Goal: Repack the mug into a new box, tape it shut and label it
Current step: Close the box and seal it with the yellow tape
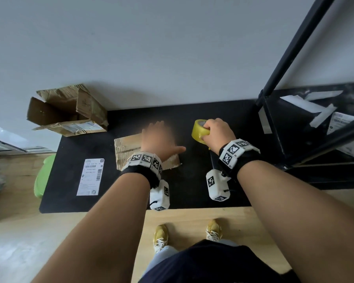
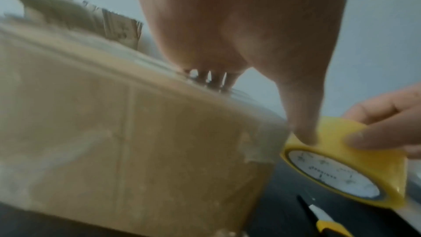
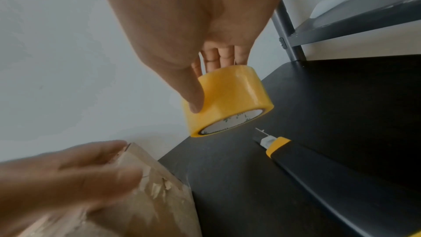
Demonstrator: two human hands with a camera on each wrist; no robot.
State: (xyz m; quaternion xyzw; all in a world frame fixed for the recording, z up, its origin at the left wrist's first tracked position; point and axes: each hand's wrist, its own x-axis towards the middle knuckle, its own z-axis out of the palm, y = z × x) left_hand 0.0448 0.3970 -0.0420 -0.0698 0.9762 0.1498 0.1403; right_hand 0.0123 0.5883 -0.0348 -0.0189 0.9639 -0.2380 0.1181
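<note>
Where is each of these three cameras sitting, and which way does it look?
Head: worn on the head, looking down at the black table, both forearms and shoes.
Left wrist: along the left hand onto the brown cardboard box.
Right wrist: along the right hand gripping the yellow tape roll.
All share the roll.

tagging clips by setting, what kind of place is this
Probably a small parcel-packing spot in a plain room: a black table against a white wall holds a torn old box, a shipping label and a tape roll beside a metal rack.
</note>
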